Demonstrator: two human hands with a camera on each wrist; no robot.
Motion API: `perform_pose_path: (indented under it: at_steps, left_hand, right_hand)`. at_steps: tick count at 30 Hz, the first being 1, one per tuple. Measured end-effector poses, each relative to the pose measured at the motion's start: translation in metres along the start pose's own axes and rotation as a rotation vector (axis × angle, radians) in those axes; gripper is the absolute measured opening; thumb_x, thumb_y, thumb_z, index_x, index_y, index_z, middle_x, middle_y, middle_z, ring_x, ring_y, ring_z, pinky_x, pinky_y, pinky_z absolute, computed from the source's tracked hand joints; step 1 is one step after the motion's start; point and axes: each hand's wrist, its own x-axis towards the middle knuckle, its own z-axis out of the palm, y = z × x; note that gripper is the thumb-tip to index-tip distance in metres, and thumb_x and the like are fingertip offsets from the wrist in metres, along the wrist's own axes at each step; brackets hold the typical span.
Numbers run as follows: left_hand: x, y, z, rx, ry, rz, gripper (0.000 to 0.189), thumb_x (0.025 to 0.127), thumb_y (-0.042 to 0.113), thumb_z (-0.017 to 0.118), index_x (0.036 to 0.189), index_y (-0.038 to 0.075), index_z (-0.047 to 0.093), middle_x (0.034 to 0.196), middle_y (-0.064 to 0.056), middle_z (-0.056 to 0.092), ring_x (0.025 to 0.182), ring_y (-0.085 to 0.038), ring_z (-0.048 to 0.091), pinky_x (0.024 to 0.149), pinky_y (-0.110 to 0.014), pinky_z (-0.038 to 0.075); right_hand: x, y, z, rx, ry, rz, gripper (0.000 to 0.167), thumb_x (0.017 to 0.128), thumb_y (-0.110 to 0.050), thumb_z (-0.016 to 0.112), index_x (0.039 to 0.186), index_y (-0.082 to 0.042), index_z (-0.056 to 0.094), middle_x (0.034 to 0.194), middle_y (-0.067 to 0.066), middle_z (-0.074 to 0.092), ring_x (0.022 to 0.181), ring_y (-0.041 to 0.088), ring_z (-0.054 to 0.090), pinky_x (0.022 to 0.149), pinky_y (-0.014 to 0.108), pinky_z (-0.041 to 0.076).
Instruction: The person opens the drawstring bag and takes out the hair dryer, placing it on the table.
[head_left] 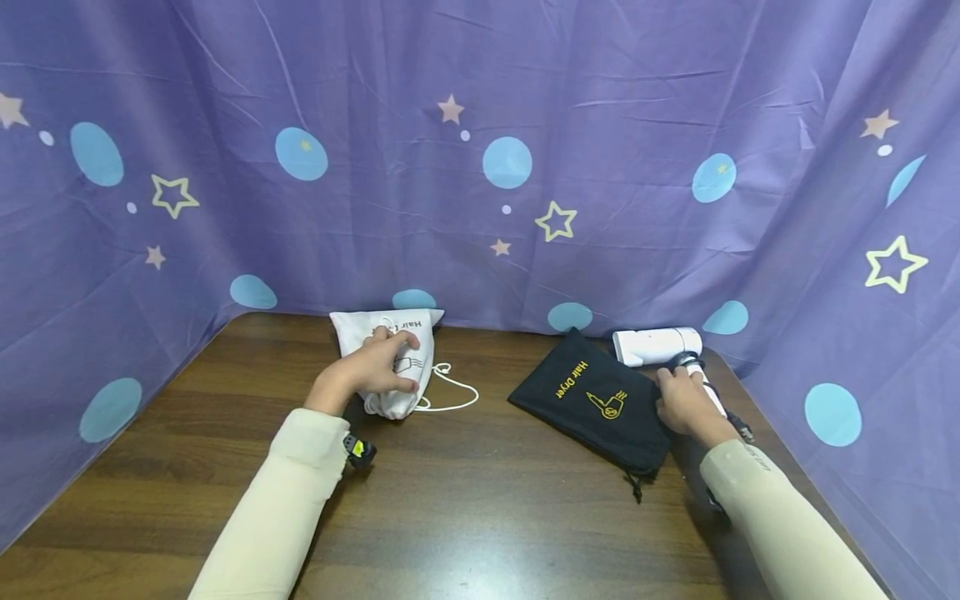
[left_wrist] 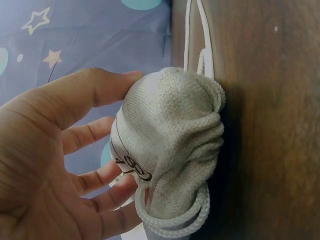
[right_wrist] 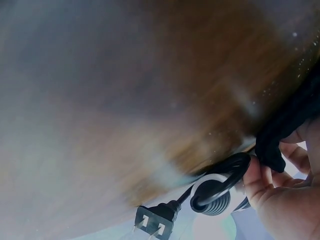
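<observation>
A white cloth drawstring bag point(head_left: 423, 333), printed with a hair dryer picture, lies at the back left. My left hand point(head_left: 384, 364) spreads over it, fingers and thumb apart; in the left wrist view the thumb meets the bulging, gathered end of the bag point(left_wrist: 175, 125). On the right lies a flat black drawstring bag point(head_left: 592, 400) lettered "Hair Dryer". My right hand point(head_left: 686, 404) pinches its right edge; in the right wrist view that black edge point(right_wrist: 292, 117) runs between thumb and fingers. The fingers lie against a white hair dryer point(head_left: 654, 346) and its coiled black cord point(right_wrist: 235, 170).
A two-pin plug point(right_wrist: 156, 220) hangs off the cord by the dryer's handle. A white drawstring point(head_left: 457, 406) loops out on the table beside the white bag. The brown wooden table point(head_left: 465, 500) ends against a purple curtain point(head_left: 420, 233) at the back and sides.
</observation>
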Motion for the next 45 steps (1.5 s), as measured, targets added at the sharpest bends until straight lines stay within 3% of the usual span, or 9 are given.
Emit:
perform_pose_path:
  at_steps: [11, 31, 45]
  left_hand:
    - [0.002, 0.01, 0.003, -0.007, -0.021, -0.015, 0.064, 0.078, 0.031, 0.085, 0.131, 0.014, 0.053, 0.12, -0.024, 0.043, 0.111, -0.042, 0.048, 0.091, -0.056, 0.047]
    - [0.003, 0.035, 0.011, 0.022, -0.025, 0.039, 0.064, 0.077, 0.03, 0.086, 0.13, 0.012, 0.054, 0.119, -0.024, 0.045, 0.108, -0.043, 0.049, 0.092, -0.055, 0.047]
    - [0.006, 0.048, 0.019, 0.058, 0.001, 0.065, 0.067, 0.074, 0.024, 0.088, 0.128, 0.002, 0.056, 0.12, -0.025, 0.045, 0.118, -0.043, 0.038, 0.106, -0.055, 0.036]
  right_hand:
    - [-0.001, -0.003, 0.0, 0.008, 0.003, -0.005, 0.03, 0.083, -0.003, 0.065, 0.109, 0.01, 0.056, 0.102, 0.031, 0.054, 0.098, 0.054, 0.051, 0.083, 0.061, 0.046]
    - [0.0, -0.002, 0.001, 0.008, -0.02, 0.007, 0.031, 0.084, -0.003, 0.064, 0.111, 0.01, 0.056, 0.104, 0.032, 0.053, 0.099, 0.053, 0.05, 0.084, 0.061, 0.046]
    - [-0.001, -0.002, 0.001, 0.005, -0.02, 0.002, 0.033, 0.084, -0.003, 0.066, 0.112, 0.011, 0.056, 0.105, 0.033, 0.053, 0.099, 0.054, 0.051, 0.085, 0.062, 0.046]
